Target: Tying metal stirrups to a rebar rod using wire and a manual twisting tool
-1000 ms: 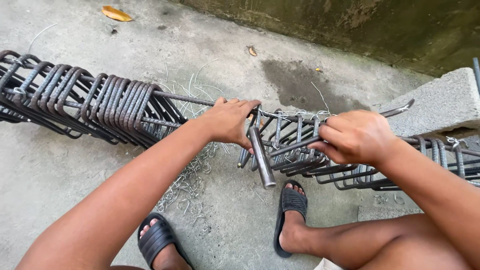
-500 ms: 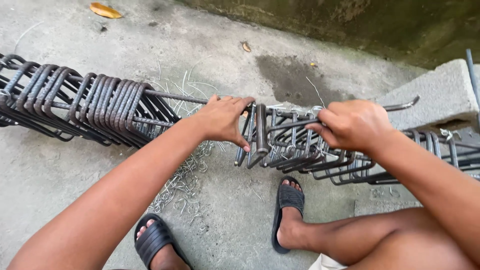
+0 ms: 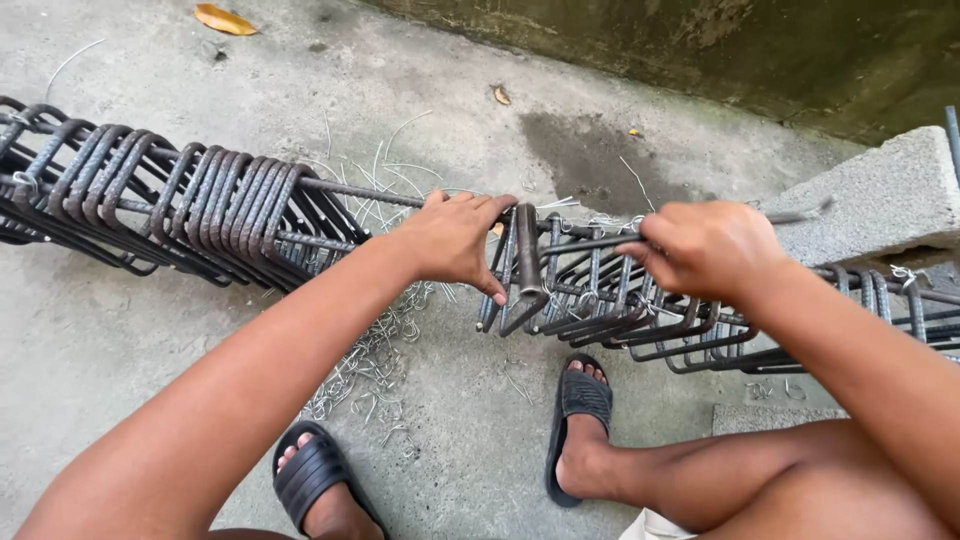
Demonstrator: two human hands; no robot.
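A long rebar cage lies across the concrete floor, with a bunch of dark steel stirrups [image 3: 190,205] packed at the left and spaced stirrups [image 3: 620,300] at the right. My left hand [image 3: 455,240] grips the top long bar [image 3: 365,192] beside the end stirrup. My right hand [image 3: 705,250] is closed around a thin metal rod tool [image 3: 580,243] that ends in a thicker steel head [image 3: 527,250] standing upright against that end stirrup.
Short cut tie wires [image 3: 375,355] lie scattered on the floor under the cage. A grey concrete block [image 3: 880,200] props the cage at the right. My feet in black sandals [image 3: 580,400] rest below. A mossy wall [image 3: 700,50] runs behind, with a dry leaf [image 3: 225,18] nearby.
The tool's thick head swung up from hanging tilted below the cage to standing upright against the end stirrup. My right hand turned with it; my left hand stayed on the bar.
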